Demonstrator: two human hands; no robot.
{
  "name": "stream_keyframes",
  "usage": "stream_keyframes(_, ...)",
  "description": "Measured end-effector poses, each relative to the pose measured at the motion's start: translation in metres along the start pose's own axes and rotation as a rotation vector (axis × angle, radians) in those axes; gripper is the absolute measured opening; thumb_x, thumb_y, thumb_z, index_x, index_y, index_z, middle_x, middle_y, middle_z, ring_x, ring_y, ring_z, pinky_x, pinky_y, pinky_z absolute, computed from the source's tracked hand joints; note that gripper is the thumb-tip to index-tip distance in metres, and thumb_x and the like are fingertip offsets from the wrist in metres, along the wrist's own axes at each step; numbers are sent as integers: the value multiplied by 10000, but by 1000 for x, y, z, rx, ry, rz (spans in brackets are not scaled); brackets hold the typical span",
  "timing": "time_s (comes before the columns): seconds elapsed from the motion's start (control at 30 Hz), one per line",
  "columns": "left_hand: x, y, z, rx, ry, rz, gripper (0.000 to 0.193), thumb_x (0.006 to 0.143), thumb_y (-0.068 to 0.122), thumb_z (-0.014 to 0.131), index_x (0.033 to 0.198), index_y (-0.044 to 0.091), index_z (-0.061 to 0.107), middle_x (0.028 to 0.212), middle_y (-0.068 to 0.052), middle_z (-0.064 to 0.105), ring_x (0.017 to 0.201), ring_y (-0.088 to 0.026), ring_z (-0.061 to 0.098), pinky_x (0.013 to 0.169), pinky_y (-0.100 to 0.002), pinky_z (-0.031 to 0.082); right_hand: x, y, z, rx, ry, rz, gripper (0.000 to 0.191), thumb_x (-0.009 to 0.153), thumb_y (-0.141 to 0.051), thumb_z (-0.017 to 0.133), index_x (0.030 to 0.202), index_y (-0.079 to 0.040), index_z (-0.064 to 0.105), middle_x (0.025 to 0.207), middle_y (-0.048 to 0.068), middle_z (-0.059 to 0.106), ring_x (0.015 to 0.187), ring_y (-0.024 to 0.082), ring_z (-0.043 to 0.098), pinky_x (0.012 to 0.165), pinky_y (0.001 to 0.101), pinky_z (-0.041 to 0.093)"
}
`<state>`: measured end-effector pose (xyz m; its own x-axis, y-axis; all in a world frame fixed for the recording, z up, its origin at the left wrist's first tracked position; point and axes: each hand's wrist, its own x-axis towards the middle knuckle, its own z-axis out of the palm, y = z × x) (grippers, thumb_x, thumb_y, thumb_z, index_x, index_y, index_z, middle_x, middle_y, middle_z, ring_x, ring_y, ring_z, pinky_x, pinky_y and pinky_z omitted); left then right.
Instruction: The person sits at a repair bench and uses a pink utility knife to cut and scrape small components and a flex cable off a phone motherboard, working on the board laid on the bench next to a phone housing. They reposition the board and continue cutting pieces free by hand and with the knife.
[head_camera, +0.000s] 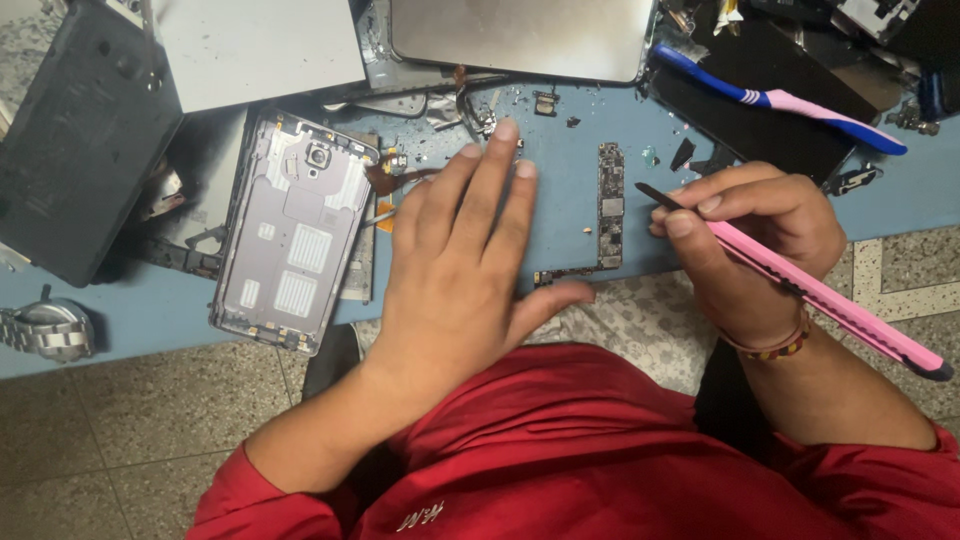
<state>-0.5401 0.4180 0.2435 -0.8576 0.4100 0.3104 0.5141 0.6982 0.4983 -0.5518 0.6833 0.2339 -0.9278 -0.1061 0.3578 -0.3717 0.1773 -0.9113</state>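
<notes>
Hands: both bare, both over the blue worktop (120, 320), red sleeves below them.
Left hand (460, 270): lies flat, palm down, fingers stretched forward and slightly fanned, thumb pointing right; it grips nothing and rests on the worktop just right of the phone housing.
Right hand (750, 240): curled, thumb and fingertips pinching the pink utility knife near its front end; a beaded band sits on the wrist.
Pink utility knife (830, 300): slants from lower right up to the left, its dark blade tip close to the circuit board; whether it touches the board cannot be told.
Circuit board (609, 205): long, narrow and dark, L-shaped, lying on the worktop between the two hands, its short leg running left near the left thumb.
Wristwatch (45, 330): metal, at the far left edge of the worktop.
Dark slab (85, 130): black rectangular device back, tilted, at upper left.
Phone housing (290, 230): grey, inner side up, camera opening near its top, just left of the left hand.
Flex cable (395, 180): brownish strip between the housing's top and the left fingers.
Silver panel (520, 35): flat metal sheet at top centre, beyond the fingertips.
Debris (470, 110): small screws and chips scattered near the fingertips.
Toothbrush (780, 100): blue and pink, lying on a black sheet at upper right, well apart from the right hand.
Floor (130, 430): speckled tile below the worktop edge.
</notes>
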Motion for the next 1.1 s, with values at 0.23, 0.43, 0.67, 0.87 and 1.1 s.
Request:
stream_keyframes(0.23, -2, 0, 3, 29, -93, 184, 725, 892, 636, 739, 1441, 177, 617, 1677, -133, 326, 1504, -344, 361, 1232, -538, 317, 0, -1, 1, 2, 9, 27, 203, 956, 73, 691, 1057, 2, 530, 1060, 170, 674, 902, 164, 740, 804, 251, 661)
stream_keyframes(0.43, 0, 1, 6, 188, -24, -8, 1014, 862, 791, 677, 1456, -26, 589, 1644, -181, 323, 1437, -342, 382, 1157, -524, 302, 1, 1, 1, -4, -3, -21, 204, 950, 69, 693, 1051, 0, 530, 1052, 170, 678, 894, 164, 742, 790, 250, 661)
stream_keyframes(0.67, 0, 3, 3, 203, 6, -54, 1050, 847, 775, 711, 1452, -71, 567, 1647, -191, 350, 1308, -335, 416, 1050, -482, 323, 1, 0, -1, -17, -17, -10, 206, 954, 78, 692, 1063, 5, 533, 1065, 175, 676, 904, 174, 743, 798, 259, 664)
stream_keyframes(0.87, -4, 4, 0, 62, 128, 42, 574, 1002, 400, 793, 1397, 19, 627, 1565, -139, 479, 1294, -305, 474, 1080, -469, 345, -1, 2, -1, -2, -6, -8, 208, 955, 70, 692, 1059, -2, 526, 1060, 171, 677, 901, 166, 741, 799, 254, 661)
stream_keyframes(1.1, -5, 9, 1, -64, 203, 146, 255, 1023, 171, 780, 1234, 56, 692, 1339, -49, 615, 1167, -234, 553, 988, -418, 427, -1, 8, -3, 15, -42, -69, 205, 1019, 83, 692, 1117, 0, 533, 1069, 172, 683, 899, 163, 750, 817, 247, 669)
